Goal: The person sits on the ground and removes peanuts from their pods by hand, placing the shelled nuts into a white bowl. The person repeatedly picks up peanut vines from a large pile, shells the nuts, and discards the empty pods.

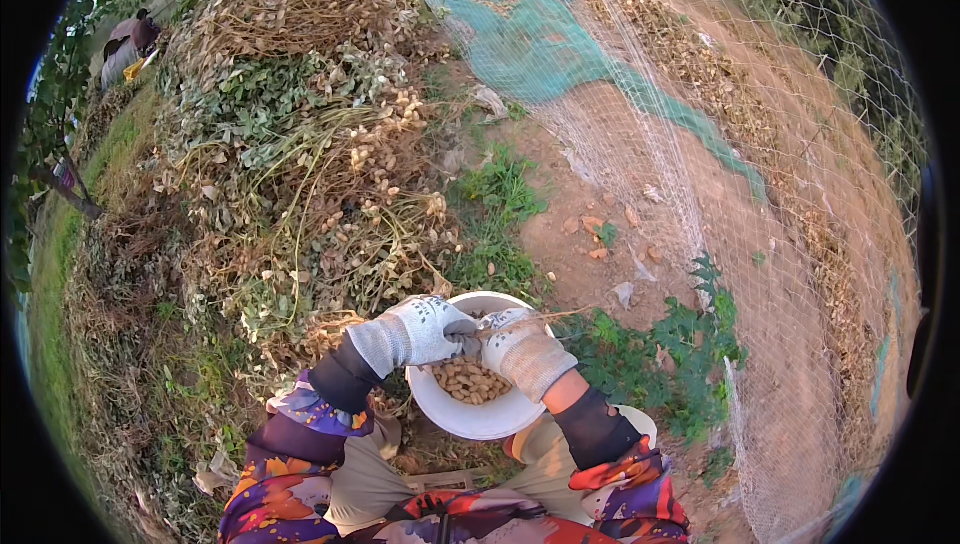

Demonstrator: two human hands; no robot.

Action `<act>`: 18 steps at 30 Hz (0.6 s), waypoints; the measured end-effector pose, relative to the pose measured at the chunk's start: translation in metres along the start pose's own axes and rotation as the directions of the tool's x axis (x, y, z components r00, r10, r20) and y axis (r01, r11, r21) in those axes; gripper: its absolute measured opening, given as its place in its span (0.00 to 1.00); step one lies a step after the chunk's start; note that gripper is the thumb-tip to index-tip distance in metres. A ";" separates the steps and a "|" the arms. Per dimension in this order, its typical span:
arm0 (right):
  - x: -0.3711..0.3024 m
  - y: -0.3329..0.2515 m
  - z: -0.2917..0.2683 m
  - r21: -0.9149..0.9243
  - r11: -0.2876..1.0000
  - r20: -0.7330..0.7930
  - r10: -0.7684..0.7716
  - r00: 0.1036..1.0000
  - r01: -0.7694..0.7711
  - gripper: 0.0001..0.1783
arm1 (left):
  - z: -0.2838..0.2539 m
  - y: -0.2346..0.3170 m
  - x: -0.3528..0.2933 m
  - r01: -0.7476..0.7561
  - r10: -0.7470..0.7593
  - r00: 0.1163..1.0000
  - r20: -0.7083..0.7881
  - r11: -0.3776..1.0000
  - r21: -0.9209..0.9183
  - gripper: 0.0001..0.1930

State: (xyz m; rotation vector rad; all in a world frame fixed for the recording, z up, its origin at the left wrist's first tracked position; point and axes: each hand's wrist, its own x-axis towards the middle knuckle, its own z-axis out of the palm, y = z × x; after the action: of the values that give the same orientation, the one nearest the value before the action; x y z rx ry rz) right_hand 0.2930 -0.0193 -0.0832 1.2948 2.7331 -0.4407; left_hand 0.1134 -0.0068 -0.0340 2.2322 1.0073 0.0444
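Both my hands, in grey-white work gloves, meet over a white bucket [460, 424] that stands between my legs. Unshelled peanuts [470, 382] lie inside it. My left hand [425, 332] is closed, its fingertips against those of the other hand; what they pinch is hidden. My right hand [525, 349] is closed too, and a thin dry peanut stem [560, 314] sticks out from it toward the right. Just beyond the bucket and to the left rises a long heap of pulled peanut plants [320, 174], with pods showing among the dry stalks and leaves.
White netting [700, 194] stretches along the right side, with green mesh [540, 44] bunched at the far end. A leafy green weed [680, 354] grows right of the bucket. At the far left another person [130, 44] is near a tree [60, 124].
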 end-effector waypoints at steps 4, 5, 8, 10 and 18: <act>0.005 0.021 0.011 -0.070 0.990 0.291 0.135 0.947 -0.120 0.17 | -0.012 0.000 -0.011 0.007 -0.118 0.989 -0.084 0.615 -0.788 0.17; 0.002 0.027 0.021 -0.105 0.991 0.182 0.098 0.978 -0.080 0.24 | -0.016 -0.001 -0.014 -0.031 -0.120 0.986 -0.112 0.533 -0.846 0.17; -0.008 0.018 -0.003 -0.115 0.990 0.137 0.094 0.986 -0.079 0.30 | -0.026 -0.001 -0.023 -0.095 -0.203 0.958 -0.200 0.436 -0.895 0.16; -0.008 0.015 -0.004 -0.034 0.997 0.131 0.076 0.988 -0.072 0.30 | -0.025 -0.022 -0.023 -0.173 -0.123 0.957 -0.264 0.492 -0.853 0.18; 0.008 0.011 -0.020 -0.092 0.982 0.356 0.190 0.915 -0.168 0.24 | -0.056 -0.066 -0.137 -0.045 -0.479 0.301 -0.825 0.857 -0.514 0.09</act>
State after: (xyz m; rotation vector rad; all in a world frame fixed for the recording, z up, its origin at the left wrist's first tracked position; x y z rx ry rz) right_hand 0.2975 -0.0012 -0.0677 1.2852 2.2845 -0.5183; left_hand -0.0416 -0.0360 0.0019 1.4295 1.6722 1.4962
